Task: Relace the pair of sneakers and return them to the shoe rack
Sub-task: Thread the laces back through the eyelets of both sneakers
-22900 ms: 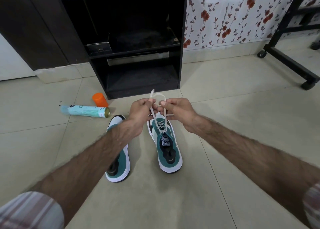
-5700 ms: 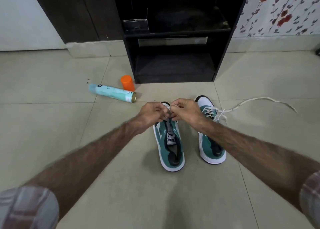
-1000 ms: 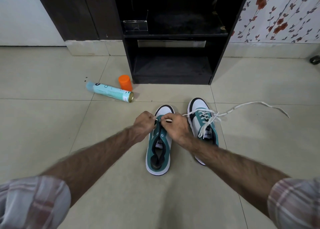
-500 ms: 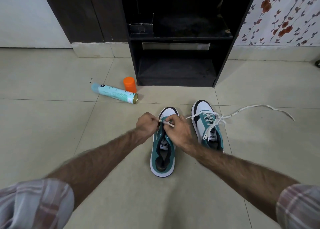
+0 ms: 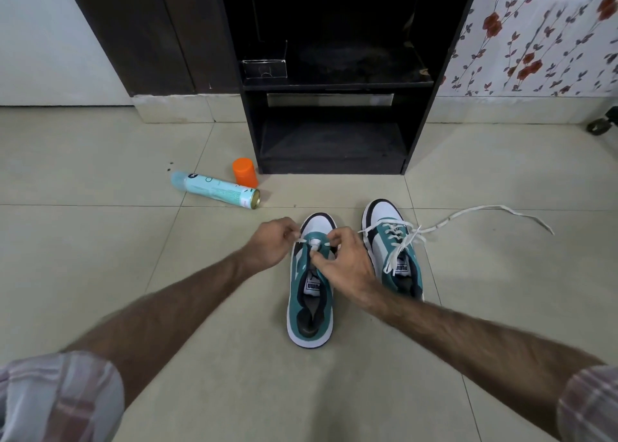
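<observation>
Head view, listed from nearest to farthest.

1. My two plaid sleeves, at the bottom corners; bare forearms reach forward over the tiled floor [image 5: 100, 257].
2. Near sneaker [image 5: 310, 294], teal and white with a dark lining, on the floor with its toe toward the rack. A Puma label shows on the tongue. Only the eyelets nearest the toe carry a white lace [image 5: 302, 241].
3. My right hand [image 5: 347, 261], over the forepart of that sneaker, fingers curled and pinching the lace at the lowest eyelets.
4. My left hand [image 5: 272, 242], just left of the toe, fingers curled and pinching the other end of the same lace, which runs short and taut between the hands.
5. Second sneaker [image 5: 391, 244], same colours, just to the right of the first and set slightly farther forward. It is laced up the front; its loose lace end [image 5: 485, 211] trails far to the right across the floor.
6. Pale blue spray can [image 5: 215, 189], lying on its side to the left, beyond the sneakers.
7. Orange cap [image 5: 245, 172], upright, just behind the can.
8. Black shoe rack [image 5: 334, 140], against the wall; neither sneaker is on it. A small clear box [image 5: 265, 68] sits on the upper shelf, left side.
9. Floral wallpaper [image 5: 535, 40], right of the rack; a caster wheel [image 5: 598, 127] at the far right edge.
</observation>
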